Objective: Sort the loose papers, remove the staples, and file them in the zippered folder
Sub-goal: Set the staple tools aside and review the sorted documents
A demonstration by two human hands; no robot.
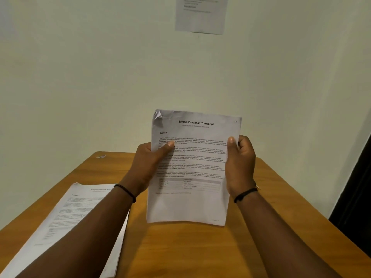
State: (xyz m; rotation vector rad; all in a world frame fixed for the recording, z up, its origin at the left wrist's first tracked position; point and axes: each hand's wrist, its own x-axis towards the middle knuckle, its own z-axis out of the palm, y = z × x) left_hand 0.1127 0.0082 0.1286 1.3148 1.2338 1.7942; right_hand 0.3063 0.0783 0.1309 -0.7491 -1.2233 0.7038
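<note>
White printed "Sample Education Transcript" sheets point(192, 167) held upright above the brown wooden bench point(251, 237) — left hand point(148, 163) and right hand point(240, 163) each grip a side edge, thumbs in front, likely for reading and sorting. Second white paper stack point(66, 223) lies left of them on the bench.

the room is dim and the light flat, with a greenish cast on the wall point(100, 77). my forearms read very dark and lose detail. the sheet i hold point(192, 167) is the brightest thing; its heading is sharp, its body lines smear. the stack on my left point(70, 221) is soft and blurred low down. the posted notice point(200, 15) is unreadable. the wooden table point(180, 247) bows with wide-angle stretch, with a black band at right.
</note>
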